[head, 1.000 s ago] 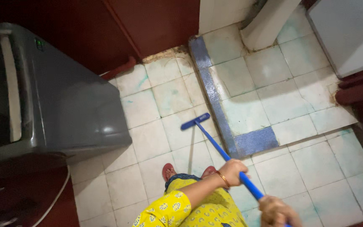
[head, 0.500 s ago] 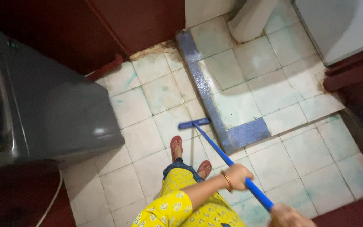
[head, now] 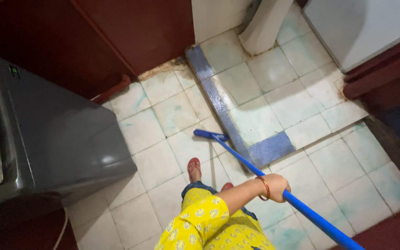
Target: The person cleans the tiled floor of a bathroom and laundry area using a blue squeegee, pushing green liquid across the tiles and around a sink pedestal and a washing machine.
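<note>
My left hand (head: 276, 186), with a bangle on the wrist and a yellow patterned sleeve behind it, is closed around the middle of a long blue handle (head: 246, 163). The handle runs from the bottom right corner up to a narrow blue floor wiper head (head: 209, 135). That head rests on the pale floor tiles (head: 163, 157), just left of a raised blue tiled strip (head: 216, 104). My right hand is out of the picture. My feet in red sandals (head: 194, 168) stand right behind the wiper head.
A grey top-loading washing machine (head: 56, 134) fills the left side. Dark red doors (head: 130, 32) close off the back. A white pedestal (head: 265, 23) and a white cabinet (head: 357, 28) stand at the upper right, beyond the blue strip.
The wiper head has been pulled back toward my feet and turned a little. My left hand slid along with the handle, and my right hand has dropped out of the bottom edge.
</note>
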